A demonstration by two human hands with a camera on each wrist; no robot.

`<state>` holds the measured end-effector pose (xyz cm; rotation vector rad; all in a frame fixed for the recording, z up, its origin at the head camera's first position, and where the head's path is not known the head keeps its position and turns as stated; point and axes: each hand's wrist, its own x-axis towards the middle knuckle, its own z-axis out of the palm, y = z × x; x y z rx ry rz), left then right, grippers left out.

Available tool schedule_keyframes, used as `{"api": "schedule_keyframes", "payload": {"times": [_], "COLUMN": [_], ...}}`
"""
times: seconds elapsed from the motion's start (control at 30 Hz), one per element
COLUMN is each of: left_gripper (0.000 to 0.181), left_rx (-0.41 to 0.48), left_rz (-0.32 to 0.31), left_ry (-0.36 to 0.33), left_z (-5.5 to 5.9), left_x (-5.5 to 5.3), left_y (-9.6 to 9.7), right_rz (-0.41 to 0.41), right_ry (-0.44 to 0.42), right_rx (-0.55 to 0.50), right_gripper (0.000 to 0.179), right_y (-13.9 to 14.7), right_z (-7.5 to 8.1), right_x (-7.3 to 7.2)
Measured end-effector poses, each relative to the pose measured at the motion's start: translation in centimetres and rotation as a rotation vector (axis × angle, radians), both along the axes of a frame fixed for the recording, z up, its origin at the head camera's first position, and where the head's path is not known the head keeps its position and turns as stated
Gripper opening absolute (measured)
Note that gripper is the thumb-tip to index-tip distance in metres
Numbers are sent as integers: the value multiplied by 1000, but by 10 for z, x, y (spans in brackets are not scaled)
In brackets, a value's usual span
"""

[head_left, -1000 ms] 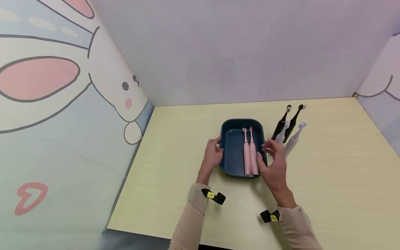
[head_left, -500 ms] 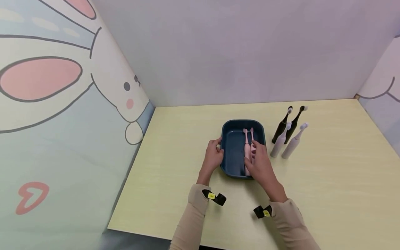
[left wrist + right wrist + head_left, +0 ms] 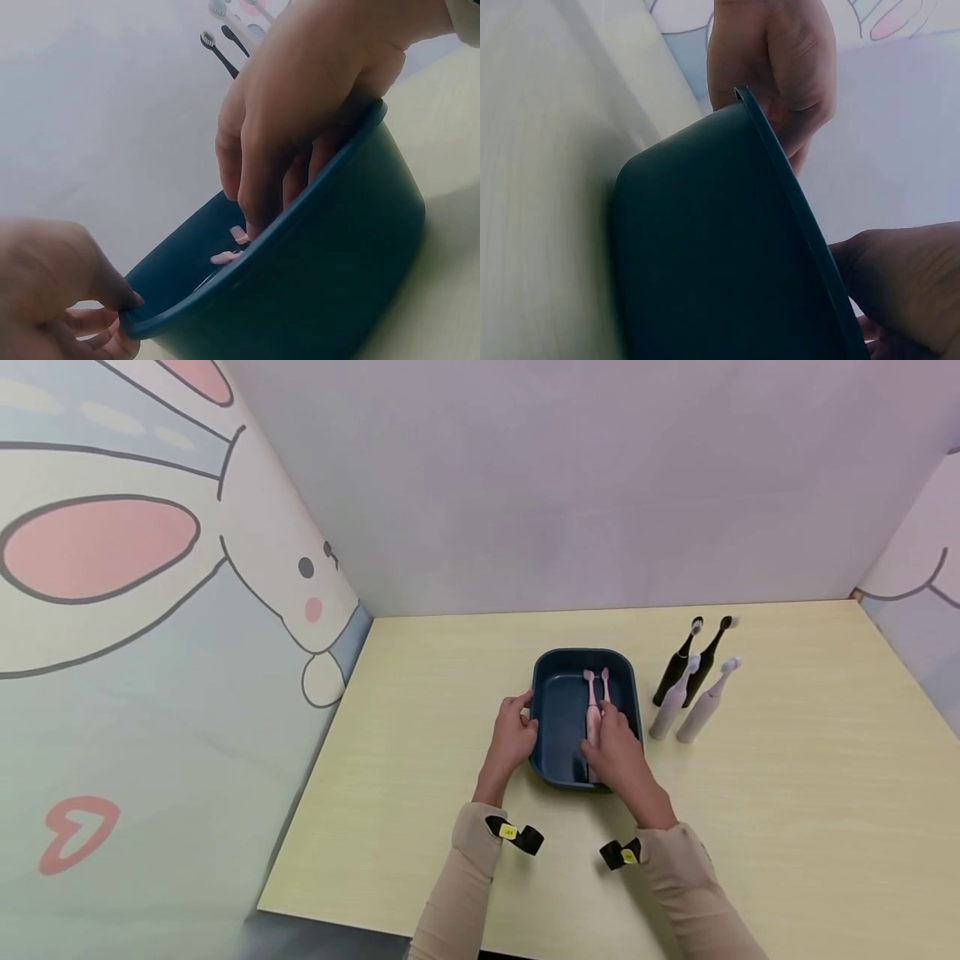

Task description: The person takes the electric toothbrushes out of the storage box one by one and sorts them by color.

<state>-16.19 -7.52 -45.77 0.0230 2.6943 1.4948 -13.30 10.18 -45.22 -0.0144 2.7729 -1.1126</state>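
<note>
A dark blue plastic basin (image 3: 557,727) stands on the table, seen from above in the head view. My left hand (image 3: 513,739) pinches its left rim between thumb and fingers. Inside, along the right side, lie a pink electric toothbrush (image 3: 593,720) and a second pink toothbrush (image 3: 606,683), heads pointing away from me. My right hand (image 3: 624,760) reaches in over the near right rim, thumb and fingers about the second brush's handle, which it mostly hides. In the left wrist view, the pink brush heads (image 3: 226,257) show beneath the right fingers.
Right of the basin, two black electric toothbrushes (image 3: 672,673) stand upright behind two pale lilac ones (image 3: 701,714). The light wood-look table (image 3: 420,735) meets a plain wall (image 3: 562,502) at the back and a rabbit-patterned wall (image 3: 165,735) on the left.
My right hand has moved left from beside the basin's right rim into it, over the pink brushes' handles. My left hand keeps its hold on the rim.
</note>
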Motion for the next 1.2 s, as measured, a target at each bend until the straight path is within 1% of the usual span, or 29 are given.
{"api": "schedule_keyframes", "payload": {"times": [0.2, 0.27, 0.4, 0.5, 0.63, 0.83, 1.0, 1.2], "left_gripper": [50, 50, 50, 50, 50, 50, 50, 51], "left_rx": [-1, -7, -10, -8, -10, -7, -10, -13], "left_rz": [0, -3, -6, -6, -7, -4, 1, 5], "left_ry": [11, 11, 4, 2, 6, 5, 7, 4], "left_z": [-1, -1, -1, -1, -1, -2, -2, -2], "left_x": [-1, -1, -1, 0, 0, 0, -1, -1], "left_y": [1, 1, 2, 2, 3, 3, 3, 3], "right_rz": [54, 70, 77, 76, 78, 72, 72, 84], "right_ry": [-46, -43, -14, 9, 8, -1, -2, 56], "right_rx": [50, 93, 173, 211, 249, 279, 279, 290], "right_gripper": [71, 69, 63, 59, 55, 51, 53, 45], "right_y": [-3, -5, -11, -14, -17, -20, -23, -26], "right_z": [2, 2, 1, 2, 2, 0, -5, -9], "right_x": [-4, -5, -4, -4, -5, -7, -10, -12]}}
